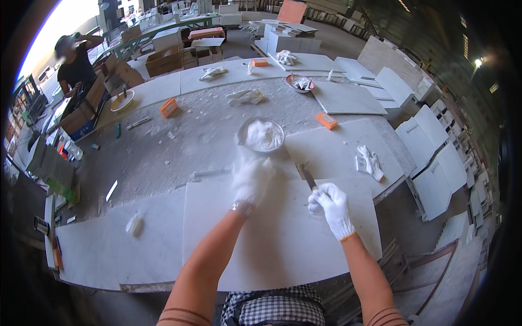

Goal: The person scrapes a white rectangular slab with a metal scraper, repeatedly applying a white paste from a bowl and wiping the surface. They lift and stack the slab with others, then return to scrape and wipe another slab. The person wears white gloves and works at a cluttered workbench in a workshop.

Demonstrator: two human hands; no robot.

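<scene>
White powder bowl [261, 136] just beyond left grip [251, 179].

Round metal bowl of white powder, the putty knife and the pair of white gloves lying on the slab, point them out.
Round metal bowl of white powder [242, 128], head view, left rim.
Putty knife [308, 176], head view, blade.
Pair of white gloves [372, 162], head view, middle.

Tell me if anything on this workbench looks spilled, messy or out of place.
Yes. White powder and chips lie scattered over the grey worktop left of the bowl of white paste, and crumpled white gloves lie loose on a white slab to its right.
</scene>
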